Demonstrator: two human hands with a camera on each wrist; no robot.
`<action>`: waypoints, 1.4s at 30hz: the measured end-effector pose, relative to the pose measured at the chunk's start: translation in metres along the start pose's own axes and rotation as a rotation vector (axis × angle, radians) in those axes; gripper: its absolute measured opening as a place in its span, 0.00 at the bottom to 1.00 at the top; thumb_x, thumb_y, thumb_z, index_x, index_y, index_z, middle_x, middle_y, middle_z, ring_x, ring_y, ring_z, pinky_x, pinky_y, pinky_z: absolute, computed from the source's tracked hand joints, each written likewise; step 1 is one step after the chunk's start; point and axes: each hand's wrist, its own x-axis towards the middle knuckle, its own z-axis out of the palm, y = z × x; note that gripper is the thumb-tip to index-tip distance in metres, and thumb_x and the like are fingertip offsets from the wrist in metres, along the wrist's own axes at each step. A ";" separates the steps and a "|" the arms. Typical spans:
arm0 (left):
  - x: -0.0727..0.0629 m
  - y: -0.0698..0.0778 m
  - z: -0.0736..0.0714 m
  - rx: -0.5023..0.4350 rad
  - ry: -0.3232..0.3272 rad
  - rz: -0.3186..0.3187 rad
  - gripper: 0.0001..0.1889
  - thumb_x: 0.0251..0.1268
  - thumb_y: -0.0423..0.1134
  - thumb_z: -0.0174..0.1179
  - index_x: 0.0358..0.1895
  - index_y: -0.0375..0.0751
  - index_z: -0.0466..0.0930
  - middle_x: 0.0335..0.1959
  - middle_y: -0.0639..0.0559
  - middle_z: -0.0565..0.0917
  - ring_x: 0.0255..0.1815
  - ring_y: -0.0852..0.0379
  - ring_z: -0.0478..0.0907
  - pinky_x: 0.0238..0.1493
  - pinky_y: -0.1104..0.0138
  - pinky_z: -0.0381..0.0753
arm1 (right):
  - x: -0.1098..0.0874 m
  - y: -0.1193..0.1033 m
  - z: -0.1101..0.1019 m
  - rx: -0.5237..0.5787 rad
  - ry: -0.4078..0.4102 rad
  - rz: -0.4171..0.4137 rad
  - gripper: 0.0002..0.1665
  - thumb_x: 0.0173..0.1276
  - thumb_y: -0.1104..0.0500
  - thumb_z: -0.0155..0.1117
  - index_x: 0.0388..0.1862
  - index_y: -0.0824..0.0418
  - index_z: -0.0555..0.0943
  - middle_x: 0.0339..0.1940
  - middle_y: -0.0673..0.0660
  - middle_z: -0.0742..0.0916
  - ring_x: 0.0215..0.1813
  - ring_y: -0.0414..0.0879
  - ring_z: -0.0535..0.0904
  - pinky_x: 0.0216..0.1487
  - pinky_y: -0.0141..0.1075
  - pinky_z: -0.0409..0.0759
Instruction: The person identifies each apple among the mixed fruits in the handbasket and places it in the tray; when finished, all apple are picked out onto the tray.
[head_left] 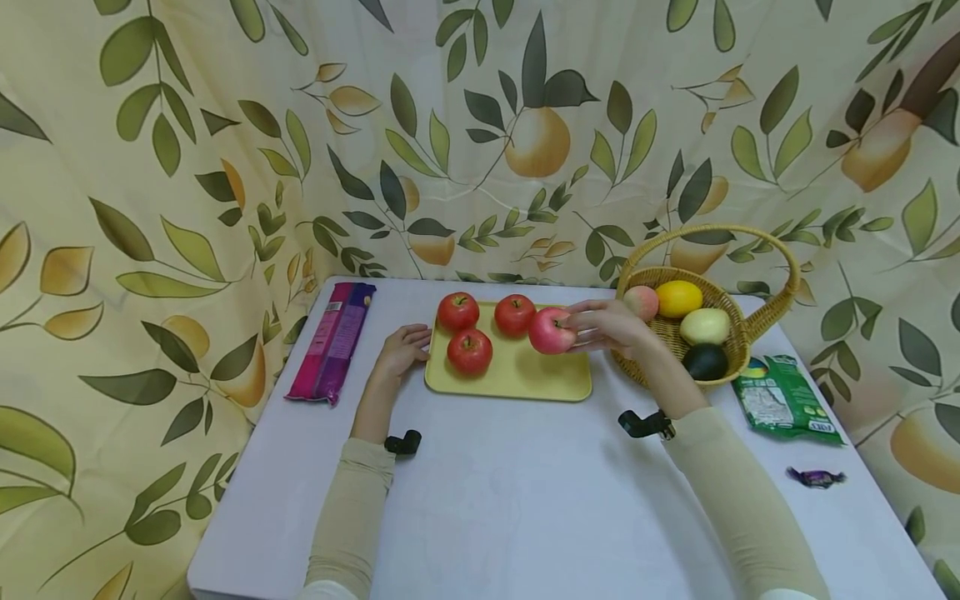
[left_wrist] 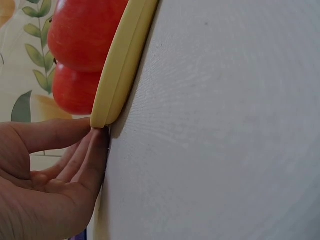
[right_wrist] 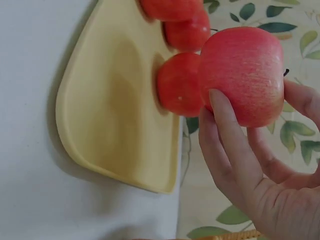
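My right hand (head_left: 606, 325) holds a pinkish-red apple (head_left: 552, 331) above the right part of a yellow tray (head_left: 525, 385). In the right wrist view the fingers and thumb are around this apple (right_wrist: 242, 75), and the tray surface (right_wrist: 112, 135) lies below it. Three redder apples sit on the tray: one at the back left (head_left: 458, 312), one at the back middle (head_left: 514, 316) and one in front (head_left: 470, 352). At the tray's left end, my left hand (head_left: 401, 350) pinches the rim (left_wrist: 112, 95), thumb over the edge and fingers against its lower side.
A wicker basket (head_left: 738, 354) with a tall handle stands at the right, holding a peach (head_left: 641, 302), a lemon (head_left: 679, 298), a pale green fruit (head_left: 705, 327) and a dark avocado (head_left: 705, 362). Nearby lie a green snack bag (head_left: 787, 400) and a wrapped candy (head_left: 816, 477). A purple-pink packet (head_left: 332, 342) lies left.
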 end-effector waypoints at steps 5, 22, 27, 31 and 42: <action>-0.001 -0.001 0.000 -0.007 -0.009 -0.004 0.38 0.59 0.10 0.54 0.76 0.26 0.63 0.74 0.30 0.72 0.76 0.40 0.69 0.74 0.54 0.70 | 0.006 0.009 0.006 0.016 -0.015 0.023 0.32 0.74 0.59 0.68 0.70 0.72 0.69 0.49 0.59 0.85 0.46 0.53 0.89 0.60 0.56 0.82; -0.003 -0.002 0.001 0.014 0.000 -0.006 0.37 0.58 0.11 0.56 0.75 0.27 0.66 0.73 0.32 0.74 0.75 0.41 0.71 0.72 0.56 0.73 | 0.018 0.027 0.022 0.018 -0.016 0.096 0.33 0.71 0.60 0.70 0.70 0.70 0.71 0.49 0.61 0.85 0.45 0.54 0.89 0.55 0.52 0.86; 0.000 0.000 -0.001 0.006 -0.010 -0.003 0.37 0.59 0.11 0.56 0.75 0.28 0.65 0.73 0.32 0.73 0.76 0.42 0.70 0.73 0.55 0.73 | 0.021 0.028 0.027 0.018 -0.019 0.104 0.31 0.70 0.60 0.72 0.68 0.69 0.73 0.48 0.60 0.86 0.45 0.54 0.89 0.55 0.52 0.86; 0.002 0.001 0.001 0.011 -0.005 -0.002 0.37 0.59 0.11 0.56 0.75 0.28 0.65 0.73 0.33 0.73 0.75 0.42 0.71 0.71 0.57 0.74 | 0.025 0.034 0.030 0.012 -0.007 0.110 0.34 0.69 0.61 0.74 0.70 0.70 0.73 0.49 0.61 0.85 0.43 0.52 0.89 0.57 0.52 0.85; 0.003 0.000 0.002 0.023 -0.008 0.001 0.36 0.59 0.11 0.55 0.75 0.27 0.65 0.73 0.32 0.73 0.75 0.42 0.71 0.70 0.59 0.76 | 0.024 0.043 0.032 -0.055 0.048 0.072 0.28 0.73 0.57 0.70 0.65 0.71 0.77 0.43 0.54 0.88 0.44 0.47 0.87 0.64 0.55 0.81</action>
